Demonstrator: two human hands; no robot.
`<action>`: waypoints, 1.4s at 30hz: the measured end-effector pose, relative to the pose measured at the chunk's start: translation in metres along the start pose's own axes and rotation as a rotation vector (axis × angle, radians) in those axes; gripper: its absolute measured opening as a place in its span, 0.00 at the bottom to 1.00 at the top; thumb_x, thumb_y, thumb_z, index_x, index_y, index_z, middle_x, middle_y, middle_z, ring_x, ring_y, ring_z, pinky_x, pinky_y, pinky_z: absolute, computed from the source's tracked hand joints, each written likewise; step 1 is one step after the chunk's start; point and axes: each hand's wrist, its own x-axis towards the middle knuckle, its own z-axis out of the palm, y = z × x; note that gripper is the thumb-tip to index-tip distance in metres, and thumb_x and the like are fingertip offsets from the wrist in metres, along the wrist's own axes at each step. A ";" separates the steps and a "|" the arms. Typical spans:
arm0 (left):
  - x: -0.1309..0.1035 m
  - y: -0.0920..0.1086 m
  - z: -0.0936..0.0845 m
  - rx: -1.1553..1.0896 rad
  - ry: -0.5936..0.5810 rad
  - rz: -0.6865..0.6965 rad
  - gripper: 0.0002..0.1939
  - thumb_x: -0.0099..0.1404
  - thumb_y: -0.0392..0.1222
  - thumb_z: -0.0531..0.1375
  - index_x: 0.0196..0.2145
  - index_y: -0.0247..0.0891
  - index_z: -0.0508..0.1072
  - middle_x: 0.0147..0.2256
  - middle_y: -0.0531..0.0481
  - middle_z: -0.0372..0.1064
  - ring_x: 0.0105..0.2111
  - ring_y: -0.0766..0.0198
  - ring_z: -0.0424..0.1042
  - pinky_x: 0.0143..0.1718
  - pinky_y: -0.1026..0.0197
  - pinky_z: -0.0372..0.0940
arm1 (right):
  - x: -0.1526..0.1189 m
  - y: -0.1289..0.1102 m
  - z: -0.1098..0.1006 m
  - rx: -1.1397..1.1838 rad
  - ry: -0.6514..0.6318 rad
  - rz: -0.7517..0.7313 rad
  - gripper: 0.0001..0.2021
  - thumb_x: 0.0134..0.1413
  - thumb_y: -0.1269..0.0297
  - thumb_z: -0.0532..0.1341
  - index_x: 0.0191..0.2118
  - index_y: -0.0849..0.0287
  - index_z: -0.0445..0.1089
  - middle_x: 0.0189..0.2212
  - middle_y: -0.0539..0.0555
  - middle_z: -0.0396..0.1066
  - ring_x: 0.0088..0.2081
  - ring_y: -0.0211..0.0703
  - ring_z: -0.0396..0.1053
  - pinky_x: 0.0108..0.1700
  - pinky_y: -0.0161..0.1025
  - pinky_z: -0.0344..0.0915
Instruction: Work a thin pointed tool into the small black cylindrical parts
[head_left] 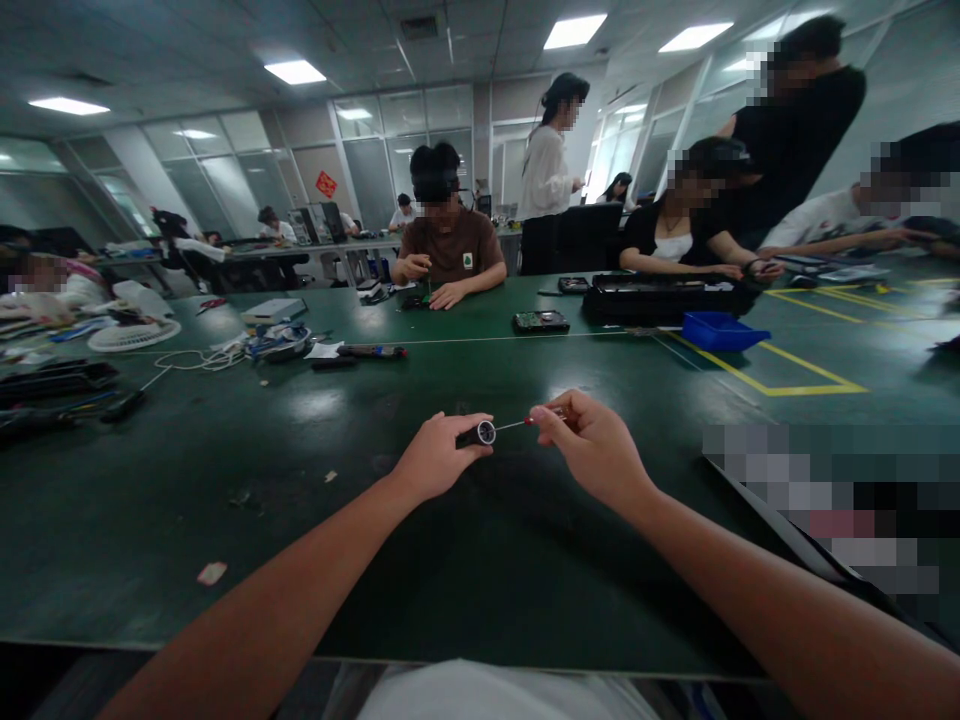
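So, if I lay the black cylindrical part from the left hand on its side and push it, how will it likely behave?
The black cylindrical part would probably roll, since its visible end looks round. It is likely light: the left hand holds it in a pinch. It seems stiff, showing no bend.

A blue bin (724, 333) sits by yellow lines (817, 390) (a round white grille (135, 336) lies far left).
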 end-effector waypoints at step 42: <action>0.000 -0.009 0.003 0.014 -0.034 0.059 0.19 0.61 0.40 0.66 0.51 0.45 0.76 0.48 0.49 0.75 0.48 0.54 0.72 0.54 0.50 0.62 | 0.001 0.004 -0.004 -0.172 -0.247 -0.175 0.16 0.65 0.62 0.54 0.55 0.56 0.67 0.34 0.53 0.75 0.33 0.43 0.71 0.33 0.40 0.63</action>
